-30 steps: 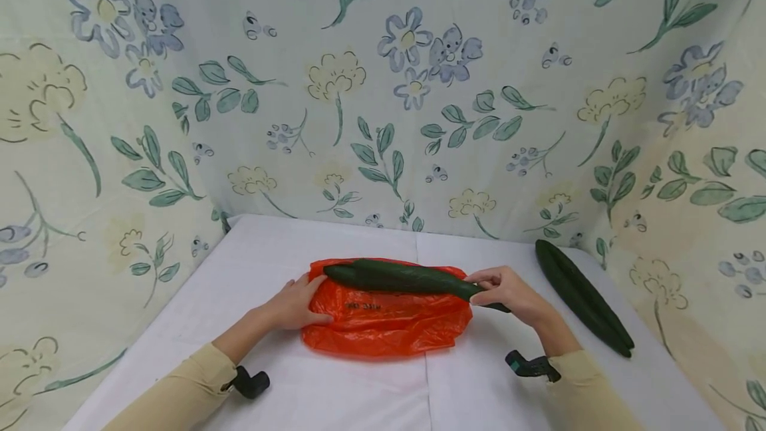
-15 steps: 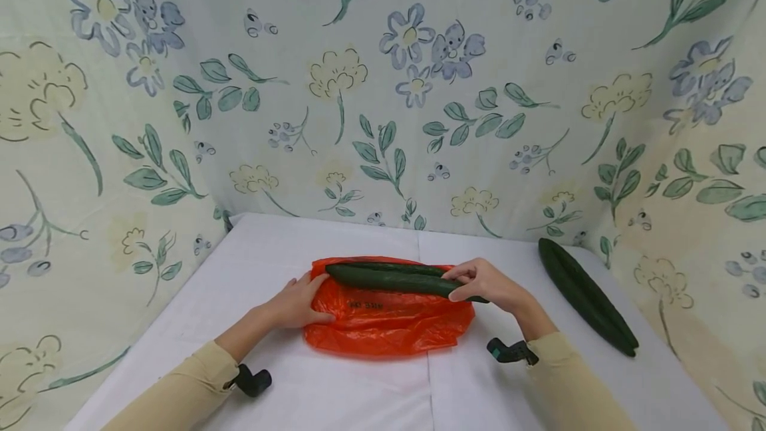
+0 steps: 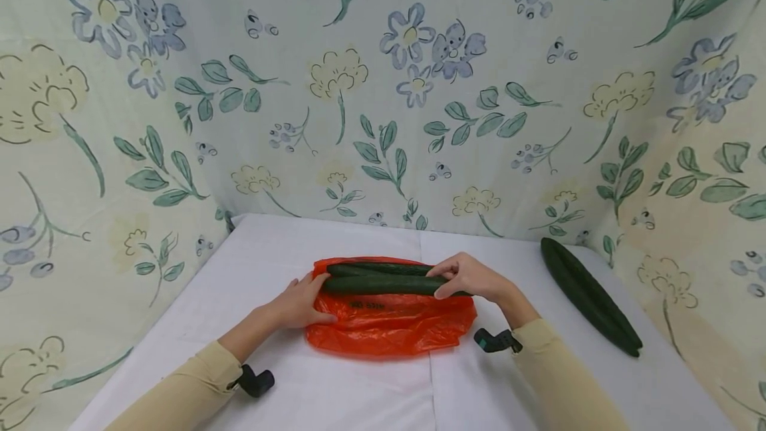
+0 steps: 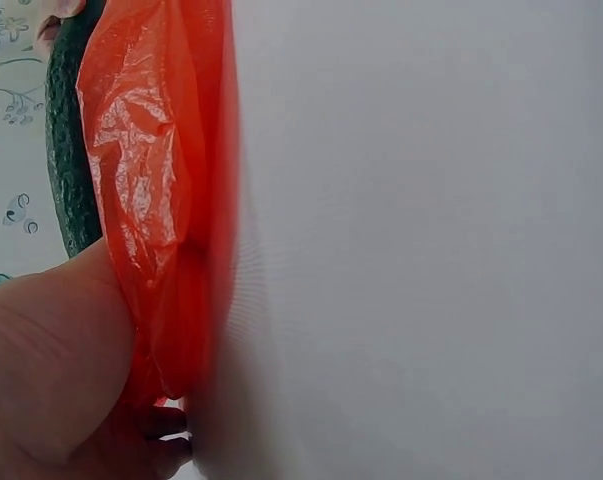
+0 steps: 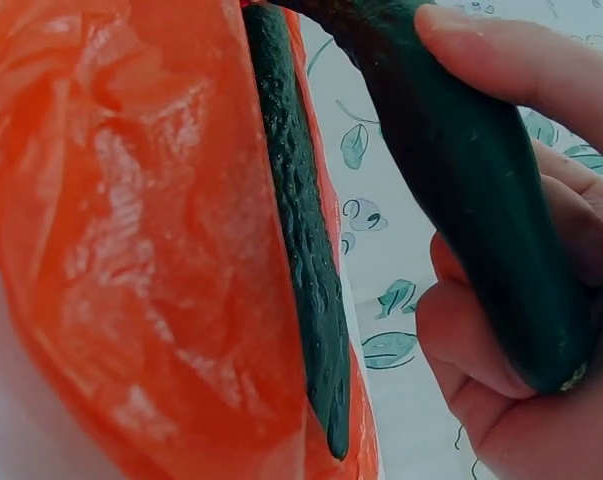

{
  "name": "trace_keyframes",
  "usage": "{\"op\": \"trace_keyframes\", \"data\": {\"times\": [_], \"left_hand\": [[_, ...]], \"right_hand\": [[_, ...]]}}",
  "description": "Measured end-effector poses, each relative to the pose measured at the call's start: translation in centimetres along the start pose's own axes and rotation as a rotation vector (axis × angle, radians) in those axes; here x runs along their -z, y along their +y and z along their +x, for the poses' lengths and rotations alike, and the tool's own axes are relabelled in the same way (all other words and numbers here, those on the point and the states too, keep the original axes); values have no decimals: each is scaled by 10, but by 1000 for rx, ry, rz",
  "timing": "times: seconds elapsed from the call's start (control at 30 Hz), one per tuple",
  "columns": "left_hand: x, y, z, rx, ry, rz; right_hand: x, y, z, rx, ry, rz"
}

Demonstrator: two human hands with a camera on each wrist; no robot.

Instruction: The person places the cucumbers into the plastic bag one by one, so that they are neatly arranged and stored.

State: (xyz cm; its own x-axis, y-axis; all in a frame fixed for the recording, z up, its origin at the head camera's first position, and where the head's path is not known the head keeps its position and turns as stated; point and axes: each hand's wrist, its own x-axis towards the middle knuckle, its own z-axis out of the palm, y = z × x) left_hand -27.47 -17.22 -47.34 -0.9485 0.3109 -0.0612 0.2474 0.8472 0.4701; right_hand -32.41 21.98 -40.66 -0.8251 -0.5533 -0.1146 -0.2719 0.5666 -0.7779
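Observation:
A red plastic bag (image 3: 389, 331) with dark print lies crosswise on the white cloth. My left hand (image 3: 299, 303) holds its left end, thumb on the near side; the fingertips are partly hidden in the head view. My right hand (image 3: 469, 279) grips a dark green cucumber (image 3: 383, 285) near its right end. In the right wrist view the thumb lies along this cucumber (image 5: 471, 190) and the fingers curl behind it. Just behind it a second cucumber (image 3: 383, 269) lies along the bag's opening; in the right wrist view this cucumber (image 5: 301, 230) sits partly behind the red plastic.
To the right, what looks like two cucumbers (image 3: 589, 298) lie side by side on the white table cloth (image 3: 335, 391). A floral curtain (image 3: 383, 98) hangs behind the table and along both sides. A black wrist camera (image 3: 256, 381) is strapped to the left wrist.
My right hand has moved left with the cucumber, bringing it down alongside the other one, which shows more clearly behind it. The left hand has stayed at the bag's left end.

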Motion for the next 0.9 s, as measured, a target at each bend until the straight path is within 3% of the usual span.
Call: {"op": "trace_keyframes", "data": {"times": [0.33, 0.9], "left_hand": [[0, 3, 1, 27, 13, -15], [-2, -1, 2, 19, 3, -10]], "right_hand": [[0, -7, 12, 69, -66, -130], [-24, -2, 7, -51, 9, -392]]}}
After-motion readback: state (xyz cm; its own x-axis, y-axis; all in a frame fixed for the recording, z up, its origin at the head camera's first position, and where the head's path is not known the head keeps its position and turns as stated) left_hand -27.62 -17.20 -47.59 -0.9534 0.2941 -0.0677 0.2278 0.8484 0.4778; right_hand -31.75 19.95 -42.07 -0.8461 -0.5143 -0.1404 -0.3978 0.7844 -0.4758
